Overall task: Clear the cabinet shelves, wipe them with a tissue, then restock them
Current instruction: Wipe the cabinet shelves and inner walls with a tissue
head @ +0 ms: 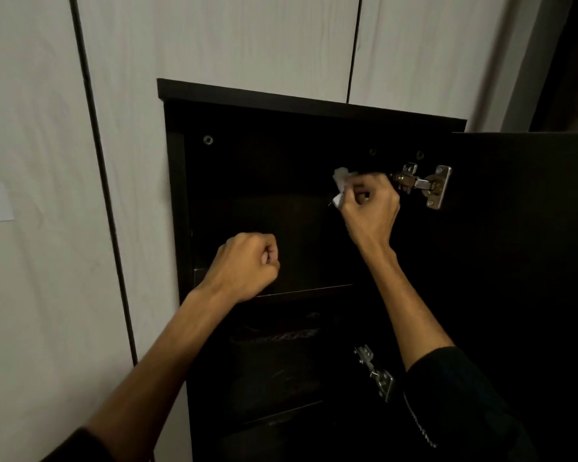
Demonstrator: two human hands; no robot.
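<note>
A narrow black cabinet (176, 201) stands open before me, its top compartment dark and bare as far as I can see. My right hand (371, 211) grips a crumpled white tissue (340, 180) high at the compartment's right side, close to the upper metal hinge (424, 186). My left hand (247, 265) is curled into a fist holding nothing, just above the front edge of the top shelf (307, 290). Below that shelf lies a dark object (274, 338) that I cannot make out.
The black cabinet door (521, 261) hangs open to the right, with a second hinge (376, 371) lower down. Pale panelled wardrobe doors (64, 161) fill the left and the background. A lower shelf edge (281, 413) shows near the bottom.
</note>
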